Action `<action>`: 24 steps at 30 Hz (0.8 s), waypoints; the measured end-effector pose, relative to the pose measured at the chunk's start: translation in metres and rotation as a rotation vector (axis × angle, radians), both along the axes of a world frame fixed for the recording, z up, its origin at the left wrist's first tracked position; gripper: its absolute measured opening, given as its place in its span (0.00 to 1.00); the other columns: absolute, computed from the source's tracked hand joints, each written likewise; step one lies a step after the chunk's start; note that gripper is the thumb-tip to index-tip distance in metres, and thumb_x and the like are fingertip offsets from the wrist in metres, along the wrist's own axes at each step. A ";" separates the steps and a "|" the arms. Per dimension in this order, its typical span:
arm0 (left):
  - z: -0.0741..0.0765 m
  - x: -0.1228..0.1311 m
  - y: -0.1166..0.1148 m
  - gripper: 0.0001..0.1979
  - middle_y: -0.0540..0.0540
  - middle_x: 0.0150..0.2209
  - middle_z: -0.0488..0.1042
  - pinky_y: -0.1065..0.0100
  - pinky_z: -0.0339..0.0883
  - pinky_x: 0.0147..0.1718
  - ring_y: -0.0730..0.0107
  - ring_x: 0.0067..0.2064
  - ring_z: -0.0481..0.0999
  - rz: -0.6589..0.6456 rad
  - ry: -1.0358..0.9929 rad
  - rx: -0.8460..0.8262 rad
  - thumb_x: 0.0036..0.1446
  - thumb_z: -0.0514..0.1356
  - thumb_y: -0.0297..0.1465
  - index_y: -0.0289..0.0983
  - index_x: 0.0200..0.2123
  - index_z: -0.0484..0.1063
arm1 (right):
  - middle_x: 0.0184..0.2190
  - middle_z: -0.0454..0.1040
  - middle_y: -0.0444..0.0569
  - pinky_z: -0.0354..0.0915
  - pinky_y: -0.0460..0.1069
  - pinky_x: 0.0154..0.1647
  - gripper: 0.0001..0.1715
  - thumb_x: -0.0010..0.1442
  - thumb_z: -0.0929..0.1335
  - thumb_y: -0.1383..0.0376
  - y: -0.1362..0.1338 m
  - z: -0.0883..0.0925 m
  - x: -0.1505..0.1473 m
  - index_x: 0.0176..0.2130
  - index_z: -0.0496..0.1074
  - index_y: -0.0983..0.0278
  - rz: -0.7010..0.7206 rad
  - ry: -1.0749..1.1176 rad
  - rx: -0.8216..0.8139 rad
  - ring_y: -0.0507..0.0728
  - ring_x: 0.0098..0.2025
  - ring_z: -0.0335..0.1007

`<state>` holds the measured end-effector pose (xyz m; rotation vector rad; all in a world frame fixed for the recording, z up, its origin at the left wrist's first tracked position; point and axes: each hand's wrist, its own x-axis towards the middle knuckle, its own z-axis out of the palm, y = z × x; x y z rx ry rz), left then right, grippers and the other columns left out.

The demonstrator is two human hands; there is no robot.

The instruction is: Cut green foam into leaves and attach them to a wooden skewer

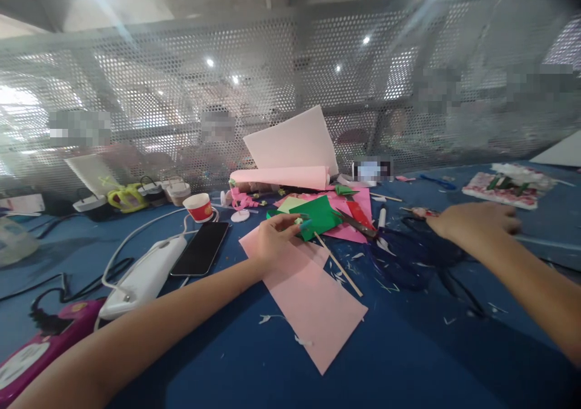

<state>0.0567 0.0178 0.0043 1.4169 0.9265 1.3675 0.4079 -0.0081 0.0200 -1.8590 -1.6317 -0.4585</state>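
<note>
My left hand [278,238] is closed in a pinch on a small pale green piece [298,220], too small to name surely. Its wrist rests over pink paper sheets [313,300], and green paper [323,214] lies just beyond the fingertips. On the right, my right hand [474,222] is curled beside a small red-and-tan object [425,213], whose kind I cannot make out; the grip is partly hidden. Between the hands lie scissors [356,222] with dark blades, a white marker-like tube [382,216] and a thin wooden stick [340,267].
Left are a phone [202,249], a white power strip [147,273], a magenta one [49,348], cables and a paper cup [198,208]. A pink paper roll [281,178] lies behind, before a perforated metal screen [181,94]. A foam block [503,188] stands far right.
</note>
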 end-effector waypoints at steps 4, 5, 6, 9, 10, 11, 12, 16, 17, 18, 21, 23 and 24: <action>0.000 0.001 0.000 0.12 0.44 0.30 0.78 0.70 0.68 0.27 0.71 0.28 0.75 -0.038 -0.003 -0.004 0.43 0.68 0.28 0.34 0.35 0.78 | 0.36 0.68 0.70 0.61 0.63 0.38 0.14 0.57 0.63 0.63 -0.023 0.007 -0.071 0.34 0.69 0.73 -0.176 -0.222 0.011 0.74 0.45 0.63; 0.000 0.001 -0.001 0.12 0.44 0.30 0.78 0.69 0.68 0.27 0.71 0.28 0.75 -0.043 -0.007 -0.009 0.43 0.68 0.28 0.34 0.35 0.78 | 0.34 0.69 0.67 0.62 0.61 0.40 0.15 0.60 0.60 0.63 -0.031 0.007 -0.091 0.34 0.69 0.73 -0.038 -0.276 0.006 0.70 0.42 0.65; 0.000 0.001 -0.001 0.12 0.44 0.31 0.78 0.69 0.69 0.27 0.71 0.28 0.75 -0.044 -0.012 -0.012 0.43 0.68 0.27 0.34 0.35 0.78 | 0.32 0.69 0.63 0.63 0.58 0.40 0.17 0.63 0.58 0.63 -0.038 0.005 -0.111 0.32 0.69 0.71 0.096 -0.271 -0.008 0.66 0.39 0.67; -0.001 0.001 -0.001 0.12 0.42 0.33 0.78 0.68 0.70 0.27 0.68 0.30 0.76 -0.038 -0.030 0.002 0.41 0.68 0.26 0.34 0.34 0.78 | 0.29 0.71 0.55 0.64 0.51 0.32 0.18 0.65 0.58 0.58 -0.056 -0.007 -0.154 0.30 0.68 0.66 0.354 -0.214 -0.170 0.60 0.33 0.70; -0.001 0.001 -0.001 0.13 0.42 0.33 0.78 0.68 0.70 0.28 0.67 0.31 0.76 -0.038 -0.026 0.012 0.41 0.69 0.27 0.33 0.35 0.78 | 0.29 0.72 0.55 0.65 0.51 0.30 0.17 0.63 0.61 0.57 -0.060 -0.012 -0.161 0.31 0.68 0.66 0.370 -0.247 -0.218 0.60 0.33 0.71; -0.001 0.001 -0.001 0.14 0.42 0.33 0.78 0.68 0.70 0.28 0.66 0.32 0.76 -0.040 -0.015 0.021 0.41 0.69 0.27 0.33 0.36 0.78 | 0.29 0.73 0.56 0.65 0.52 0.31 0.14 0.62 0.63 0.59 -0.062 -0.016 -0.166 0.33 0.69 0.67 0.375 -0.295 -0.259 0.62 0.34 0.72; -0.002 0.000 -0.001 0.15 0.42 0.33 0.78 0.68 0.70 0.28 0.66 0.32 0.77 -0.042 0.000 0.028 0.41 0.69 0.28 0.33 0.37 0.77 | 0.30 0.74 0.58 0.65 0.53 0.33 0.13 0.62 0.63 0.61 -0.063 -0.020 -0.168 0.34 0.69 0.68 0.378 -0.326 -0.286 0.63 0.35 0.73; -0.004 -0.001 0.001 0.13 0.43 0.32 0.78 0.68 0.71 0.29 0.67 0.32 0.77 -0.038 0.017 0.065 0.41 0.69 0.28 0.33 0.35 0.77 | 0.31 0.75 0.60 0.64 0.52 0.32 0.08 0.62 0.62 0.69 -0.060 -0.024 -0.162 0.34 0.69 0.70 0.365 -0.364 -0.376 0.64 0.37 0.74; -0.004 -0.001 0.001 0.13 0.43 0.32 0.78 0.68 0.71 0.29 0.67 0.32 0.76 -0.036 0.012 0.071 0.41 0.69 0.28 0.33 0.34 0.77 | 0.31 0.75 0.60 0.63 0.51 0.31 0.08 0.62 0.61 0.70 -0.059 -0.022 -0.160 0.34 0.69 0.69 0.360 -0.349 -0.389 0.63 0.37 0.74; -0.005 -0.001 0.001 0.13 0.43 0.32 0.78 0.68 0.71 0.29 0.67 0.32 0.76 -0.034 0.007 0.077 0.41 0.69 0.28 0.33 0.34 0.77 | 0.31 0.74 0.59 0.63 0.51 0.30 0.08 0.62 0.61 0.71 -0.058 -0.021 -0.159 0.33 0.68 0.69 0.351 -0.321 -0.396 0.63 0.37 0.74; -0.005 -0.001 0.000 0.14 0.42 0.32 0.78 0.66 0.72 0.29 0.67 0.31 0.77 -0.032 -0.012 0.089 0.40 0.69 0.29 0.33 0.34 0.78 | 0.30 0.74 0.57 0.60 0.50 0.27 0.08 0.63 0.60 0.69 -0.058 -0.017 -0.158 0.32 0.65 0.66 0.341 -0.160 -0.348 0.62 0.35 0.74; -0.004 0.000 -0.001 0.14 0.43 0.31 0.78 0.65 0.73 0.29 0.67 0.30 0.77 -0.033 -0.034 0.093 0.38 0.70 0.28 0.33 0.33 0.78 | 0.28 0.74 0.53 0.58 0.48 0.26 0.10 0.65 0.58 0.67 -0.059 -0.015 -0.159 0.31 0.61 0.63 0.404 0.000 -0.284 0.58 0.31 0.73; -0.003 0.000 -0.002 0.14 0.44 0.30 0.78 0.66 0.73 0.29 0.67 0.30 0.77 -0.035 -0.052 0.089 0.37 0.71 0.28 0.33 0.32 0.78 | 0.26 0.73 0.51 0.57 0.48 0.25 0.11 0.65 0.57 0.66 -0.059 -0.015 -0.160 0.30 0.60 0.62 0.456 0.082 -0.259 0.57 0.28 0.71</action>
